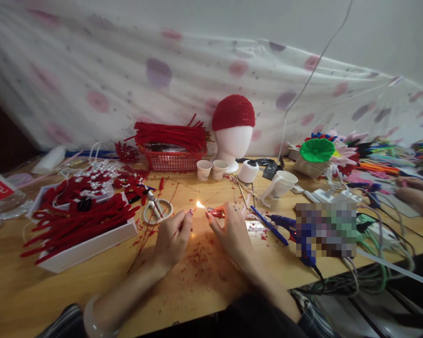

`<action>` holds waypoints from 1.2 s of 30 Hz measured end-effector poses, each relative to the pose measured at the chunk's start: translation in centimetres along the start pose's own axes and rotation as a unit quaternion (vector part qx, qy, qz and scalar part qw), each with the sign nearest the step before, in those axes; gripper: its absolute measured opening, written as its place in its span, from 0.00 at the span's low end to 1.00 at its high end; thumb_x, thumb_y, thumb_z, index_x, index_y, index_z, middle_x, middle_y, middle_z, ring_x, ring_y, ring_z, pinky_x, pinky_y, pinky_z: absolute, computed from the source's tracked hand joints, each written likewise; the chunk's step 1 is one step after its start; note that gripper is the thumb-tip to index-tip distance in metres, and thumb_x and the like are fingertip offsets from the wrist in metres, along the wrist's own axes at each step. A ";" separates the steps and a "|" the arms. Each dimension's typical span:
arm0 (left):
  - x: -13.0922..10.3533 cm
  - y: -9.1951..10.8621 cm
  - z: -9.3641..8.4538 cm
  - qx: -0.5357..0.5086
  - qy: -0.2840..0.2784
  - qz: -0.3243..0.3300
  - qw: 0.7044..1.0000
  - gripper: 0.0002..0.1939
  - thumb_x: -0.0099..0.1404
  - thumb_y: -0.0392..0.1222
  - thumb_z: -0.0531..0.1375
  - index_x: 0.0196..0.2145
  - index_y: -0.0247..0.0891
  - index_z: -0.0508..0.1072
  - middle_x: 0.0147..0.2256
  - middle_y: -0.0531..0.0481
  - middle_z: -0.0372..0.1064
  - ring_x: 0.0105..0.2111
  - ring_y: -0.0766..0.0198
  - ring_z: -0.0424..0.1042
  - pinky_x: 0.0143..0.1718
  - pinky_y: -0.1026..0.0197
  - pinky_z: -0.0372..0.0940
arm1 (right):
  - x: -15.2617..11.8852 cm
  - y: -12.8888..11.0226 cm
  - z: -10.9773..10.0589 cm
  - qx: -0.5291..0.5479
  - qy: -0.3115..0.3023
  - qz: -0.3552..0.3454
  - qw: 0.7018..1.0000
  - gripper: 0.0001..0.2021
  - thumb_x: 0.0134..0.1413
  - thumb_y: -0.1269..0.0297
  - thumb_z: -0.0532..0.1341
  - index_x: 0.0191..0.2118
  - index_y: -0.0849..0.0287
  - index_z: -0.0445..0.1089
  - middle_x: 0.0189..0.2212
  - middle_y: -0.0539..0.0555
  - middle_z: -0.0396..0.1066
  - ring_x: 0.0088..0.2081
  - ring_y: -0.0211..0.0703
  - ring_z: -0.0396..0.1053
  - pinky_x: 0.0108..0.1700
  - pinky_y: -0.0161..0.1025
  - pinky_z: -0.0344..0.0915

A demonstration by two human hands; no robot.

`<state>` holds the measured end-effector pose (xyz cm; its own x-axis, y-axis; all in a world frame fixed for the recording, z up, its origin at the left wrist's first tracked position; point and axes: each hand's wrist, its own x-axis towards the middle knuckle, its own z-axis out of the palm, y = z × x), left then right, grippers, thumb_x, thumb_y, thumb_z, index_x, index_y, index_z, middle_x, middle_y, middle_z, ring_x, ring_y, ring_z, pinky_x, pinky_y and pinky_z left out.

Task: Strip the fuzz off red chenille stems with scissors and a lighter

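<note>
My right hand is closed around a red lighter, and a flame burns at its left end. Just left of the flame, my left hand pinches with thumb and fingertips. Whatever is in that pinch is too small to make out; a thin reddish tip seems to point at the flame. White-handled scissors lie behind my left hand. Below both hands, small red scraps are scattered over the wooden table.
At left stands a white box of red fuzzy stems. Behind are a red basket, paper cups and a foam head in a red cap. A blue pen and blue glue gun lie right, near another person's hand.
</note>
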<state>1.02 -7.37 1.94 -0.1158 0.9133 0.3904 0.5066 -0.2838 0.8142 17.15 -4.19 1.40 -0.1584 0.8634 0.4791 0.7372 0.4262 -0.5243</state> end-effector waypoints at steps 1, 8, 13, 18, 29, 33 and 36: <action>0.0 0.0 0.0 0.000 -0.001 0.001 1.000 0.20 0.67 0.45 0.49 0.18 0.39 0.59 0.15 0.58 0.53 0.17 0.69 0.57 0.21 0.65 0.51 | 0.0 0.0 0.0 -0.001 -0.002 0.000 1.000 0.08 0.58 0.58 0.56 0.32 0.56 0.62 0.31 0.56 0.71 0.34 0.49 0.66 0.36 0.43 0.59; 0.0 0.0 0.0 -0.014 -0.009 -0.007 1.000 0.20 0.68 0.47 0.48 0.19 0.39 0.60 0.15 0.59 0.50 0.17 0.69 0.57 0.21 0.65 0.51 | 0.3 0.5 -0.2 -0.024 0.034 -0.002 0.999 0.08 0.58 0.58 0.57 0.33 0.57 0.63 0.31 0.55 0.72 0.34 0.48 0.67 0.35 0.41 0.59; -0.1 -0.1 0.1 -0.016 -0.012 -0.017 1.000 0.21 0.67 0.48 0.48 0.19 0.40 0.60 0.14 0.59 0.49 0.17 0.68 0.56 0.20 0.65 0.50 | 0.6 1.1 -0.4 -0.045 0.074 -0.014 0.996 0.07 0.58 0.59 0.56 0.32 0.57 0.62 0.29 0.55 0.71 0.32 0.47 0.67 0.34 0.40 0.60; -0.1 -0.4 0.2 -0.026 -0.019 -0.024 0.999 0.21 0.68 0.49 0.48 0.19 0.40 0.59 0.15 0.59 0.49 0.17 0.68 0.57 0.20 0.65 0.51 | 0.7 1.5 -0.4 -0.049 0.091 0.004 0.995 0.07 0.58 0.59 0.56 0.32 0.56 0.61 0.30 0.55 0.70 0.32 0.47 0.66 0.34 0.41 0.60; 0.0 -0.2 0.1 -0.008 -0.013 -0.010 1.000 0.20 0.68 0.48 0.48 0.19 0.40 0.61 0.15 0.59 0.48 0.17 0.68 0.57 0.20 0.65 0.51 | 0.5 1.0 -0.1 -0.067 0.063 0.000 0.996 0.08 0.58 0.59 0.57 0.31 0.56 0.62 0.29 0.55 0.71 0.32 0.48 0.66 0.34 0.41 0.58; -0.2 -0.3 0.1 -0.013 -0.010 -0.009 1.000 0.20 0.68 0.47 0.48 0.19 0.40 0.60 0.15 0.59 0.48 0.17 0.69 0.57 0.21 0.65 0.51 | 0.7 1.6 -0.2 -0.063 0.076 0.018 0.995 0.08 0.58 0.59 0.57 0.31 0.56 0.62 0.30 0.56 0.71 0.33 0.48 0.66 0.34 0.41 0.58; -0.3 -0.3 0.1 -0.015 -0.007 0.001 1.000 0.20 0.68 0.47 0.48 0.19 0.40 0.60 0.15 0.59 0.48 0.17 0.69 0.56 0.21 0.65 0.51 | 0.9 2.1 -0.2 -0.068 0.081 0.037 0.994 0.08 0.57 0.58 0.57 0.31 0.57 0.62 0.31 0.56 0.71 0.33 0.49 0.66 0.35 0.42 0.59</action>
<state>0.94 -7.50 1.54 -0.1021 0.9170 0.3856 0.4817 -0.2936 0.8257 18.66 -2.59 0.90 -0.0005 0.8312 0.5560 0.8262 0.3136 -0.4681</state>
